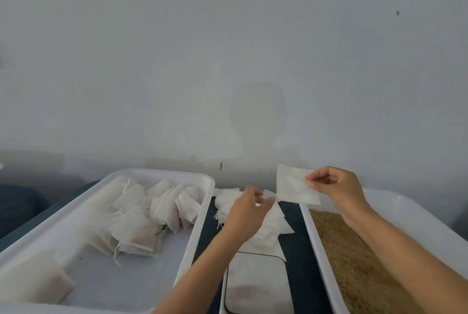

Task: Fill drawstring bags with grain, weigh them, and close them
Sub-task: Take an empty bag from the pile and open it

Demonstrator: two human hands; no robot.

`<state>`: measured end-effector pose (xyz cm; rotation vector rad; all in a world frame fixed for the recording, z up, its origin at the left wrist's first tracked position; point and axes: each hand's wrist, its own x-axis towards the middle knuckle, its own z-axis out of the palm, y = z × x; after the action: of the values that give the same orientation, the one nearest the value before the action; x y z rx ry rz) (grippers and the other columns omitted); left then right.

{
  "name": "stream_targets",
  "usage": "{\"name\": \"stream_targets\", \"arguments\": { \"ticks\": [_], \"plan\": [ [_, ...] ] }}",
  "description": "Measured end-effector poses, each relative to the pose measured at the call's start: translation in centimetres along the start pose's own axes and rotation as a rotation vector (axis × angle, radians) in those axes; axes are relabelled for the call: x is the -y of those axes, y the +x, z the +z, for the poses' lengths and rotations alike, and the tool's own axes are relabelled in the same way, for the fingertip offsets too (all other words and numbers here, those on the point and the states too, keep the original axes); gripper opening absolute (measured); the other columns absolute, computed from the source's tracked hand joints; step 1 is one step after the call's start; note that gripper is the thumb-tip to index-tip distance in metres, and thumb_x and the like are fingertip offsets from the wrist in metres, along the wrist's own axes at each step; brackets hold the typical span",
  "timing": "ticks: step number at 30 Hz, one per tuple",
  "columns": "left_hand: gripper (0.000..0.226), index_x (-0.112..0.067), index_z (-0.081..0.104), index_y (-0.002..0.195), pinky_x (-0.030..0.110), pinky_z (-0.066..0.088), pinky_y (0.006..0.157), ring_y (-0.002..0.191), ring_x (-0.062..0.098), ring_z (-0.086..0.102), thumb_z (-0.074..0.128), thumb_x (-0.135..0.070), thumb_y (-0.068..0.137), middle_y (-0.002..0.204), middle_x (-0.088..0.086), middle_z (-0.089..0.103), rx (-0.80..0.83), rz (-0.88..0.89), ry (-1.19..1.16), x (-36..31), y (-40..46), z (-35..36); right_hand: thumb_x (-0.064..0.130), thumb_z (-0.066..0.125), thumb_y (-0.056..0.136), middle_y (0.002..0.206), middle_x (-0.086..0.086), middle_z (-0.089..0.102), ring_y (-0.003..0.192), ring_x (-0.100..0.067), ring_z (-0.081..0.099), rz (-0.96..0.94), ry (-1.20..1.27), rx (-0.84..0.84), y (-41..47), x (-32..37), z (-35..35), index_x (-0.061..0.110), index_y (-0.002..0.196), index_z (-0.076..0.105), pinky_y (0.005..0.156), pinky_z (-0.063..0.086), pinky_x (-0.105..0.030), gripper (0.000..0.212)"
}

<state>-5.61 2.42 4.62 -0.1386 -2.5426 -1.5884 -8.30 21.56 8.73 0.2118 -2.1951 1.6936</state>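
My right hand (334,187) pinches a flat, empty white drawstring bag (293,187) by its right edge and holds it up above the far end of the grain tray. My left hand (249,208) hovers over a pile of empty white bags (229,203) on the dark table between the trays, its fingers loosely bent and blurred, reaching toward the raised bag's lower left corner. A white tray (319,237) on the right holds brown grain (354,263). A white scale (255,283) sits below the pile.
On the left, a large white tray (157,173) holds several filled, closed bags (152,212) and a flat white pad (33,278) at its near corner. A grey wall rises just behind the table. The dark tabletop (296,250) shows between the trays.
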Motion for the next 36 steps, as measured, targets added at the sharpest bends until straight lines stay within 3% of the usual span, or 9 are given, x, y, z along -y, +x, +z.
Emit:
{"name": "stream_targets", "arguments": {
  "ticks": [4, 10, 13, 16, 20, 24, 30, 33, 36],
  "plan": [
    [0.030, -0.015, 0.052, 0.084, 0.029, 0.051, 0.066, 0.068, 0.015, 0.058, 0.048, -0.043, 0.095, 0.081, 0.000, 0.058, 0.200, -0.084, -0.396, -2.5, -0.1, 5.7, -0.007, 0.070, 0.075, 0.083, -0.007, 0.070, 0.079, -0.016, 0.064, 0.090, 0.067, -0.066, -3.1, -1.0, -4.8, 0.000, 0.083, 0.068, 0.067, 0.048, -0.017, 0.011],
    [0.007, -0.011, 0.055, 0.087, 0.020, 0.052, 0.055, 0.054, 0.007, 0.059, 0.057, -0.014, 0.093, 0.079, 0.001, 0.061, 0.356, -0.095, -0.493, -4.6, -1.2, 12.7, -0.006, 0.070, 0.076, 0.083, -0.010, 0.069, 0.080, -0.022, 0.061, 0.179, 0.012, -0.160, -6.5, -4.6, -10.3, 0.004, 0.078, 0.068, 0.064, 0.048, -0.019, 0.010],
    [0.004, -0.010, 0.053, 0.094, 0.017, 0.048, 0.047, 0.049, 0.006, 0.059, 0.056, -0.013, 0.094, 0.080, 0.003, 0.062, 0.362, -0.124, -0.462, -4.7, -1.9, 15.0, 0.019, 0.065, 0.087, 0.095, 0.010, 0.066, 0.094, -0.010, 0.059, 0.074, -0.248, -0.099, -8.2, -6.2, -12.0, 0.023, 0.087, 0.067, 0.077, 0.044, -0.023, 0.004],
    [0.016, -0.009, 0.047, 0.108, 0.016, 0.049, 0.049, 0.052, 0.007, 0.058, 0.053, -0.013, 0.094, 0.083, 0.005, 0.061, 0.330, -0.152, -0.416, -4.4, -1.8, 16.3, 0.061, 0.060, 0.078, 0.105, 0.037, 0.050, 0.098, 0.015, 0.050, 0.043, -0.327, 0.174, -9.8, -6.8, -12.4, 0.050, 0.099, 0.054, 0.077, 0.042, -0.006, 0.024],
    [0.025, -0.014, 0.039, 0.112, 0.016, 0.047, 0.048, 0.051, 0.006, 0.059, 0.054, -0.011, 0.093, 0.093, 0.008, 0.059, 0.327, -0.174, -0.473, -3.9, -1.6, 16.9, 0.033, 0.069, 0.083, 0.112, 0.035, 0.049, 0.098, 0.015, 0.050, -0.058, -0.540, 0.203, -9.6, -7.8, -11.8, 0.046, 0.088, 0.056, 0.082, 0.042, -0.008, 0.019],
    [0.027, -0.012, 0.035, 0.112, 0.021, 0.046, 0.047, 0.046, 0.008, 0.052, 0.050, -0.028, 0.096, 0.076, 0.007, 0.054, 0.257, -0.136, -0.544, -4.0, -1.6, 17.1, 0.020, 0.068, 0.083, 0.072, 0.023, 0.060, 0.066, 0.011, 0.054, -0.122, -0.576, -0.028, -8.9, -8.2, -11.8, 0.026, 0.067, 0.058, 0.060, 0.039, -0.005, 0.020],
    [0.033, -0.027, 0.057, 0.091, 0.019, 0.039, 0.078, 0.092, 0.007, 0.046, 0.063, -0.057, 0.077, 0.098, -0.006, 0.051, 0.224, 0.311, -0.087, -3.8, -2.2, 17.4, 0.020, 0.069, 0.082, 0.056, 0.011, 0.056, 0.054, 0.005, 0.051, -0.095, -0.528, 0.029, -9.2, -8.3, -12.0, 0.026, 0.061, 0.055, 0.050, 0.040, -0.014, 0.026],
    [0.033, -0.021, 0.057, 0.076, 0.020, 0.038, 0.065, 0.068, 0.004, 0.044, 0.070, -0.052, 0.072, 0.075, -0.010, 0.053, 0.275, 0.305, -0.112, -4.0, -2.4, 17.6, 0.022, 0.067, 0.084, 0.062, 0.012, 0.052, 0.057, 0.002, 0.046, -0.117, -0.549, 0.080, -9.2, -8.4, -11.8, 0.026, 0.060, 0.053, 0.053, 0.038, -0.018, 0.029],
    [0.023, -0.021, 0.049, 0.072, 0.015, 0.037, 0.052, 0.053, -0.002, 0.042, 0.063, -0.031, 0.088, 0.066, -0.009, 0.047, 0.268, 0.303, -0.113, -3.5, -2.4, 17.7, 0.032, 0.071, 0.080, 0.085, 0.016, 0.052, 0.077, 0.004, 0.049, -0.088, -0.578, -0.038, -9.1, -8.5, -11.7, 0.018, 0.084, 0.057, 0.068, 0.044, -0.016, 0.020]
  ]
}}
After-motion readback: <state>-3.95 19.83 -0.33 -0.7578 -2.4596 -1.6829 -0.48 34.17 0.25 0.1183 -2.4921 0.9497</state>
